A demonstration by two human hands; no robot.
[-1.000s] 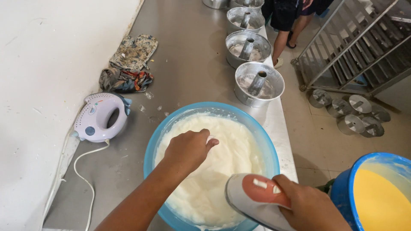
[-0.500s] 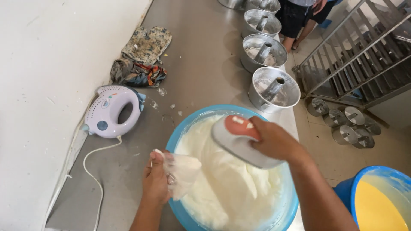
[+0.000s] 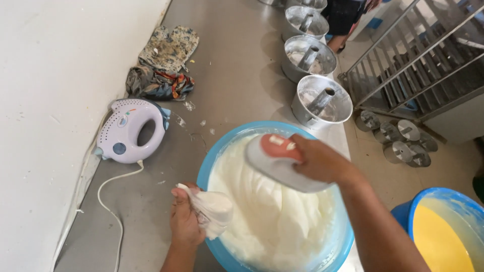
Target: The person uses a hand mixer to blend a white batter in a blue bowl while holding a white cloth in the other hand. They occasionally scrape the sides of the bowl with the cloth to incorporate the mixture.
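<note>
I see the big blue bowl of white whipped batter sitting on the steel tabletop, near its right edge and close under the camera. My right hand has its grip closed around the handle of a grey and red hand mixer, held tilted over the batter near the middle of the bowl; I cannot see the beaters. My left hand is at the bowl's near-left rim, fingers smeared with batter and pinched shut on a thick white clump of it. To the left, a second white hand mixer lies on its side by the wall with its cord trailing toward me. Behind it lie crumpled patterned cloths. Three metal tube pans stand in a row beyond the bowl along the tabletop's right edge. At lower right, off the tabletop, another blue bowl holds yellow batter.
</note>
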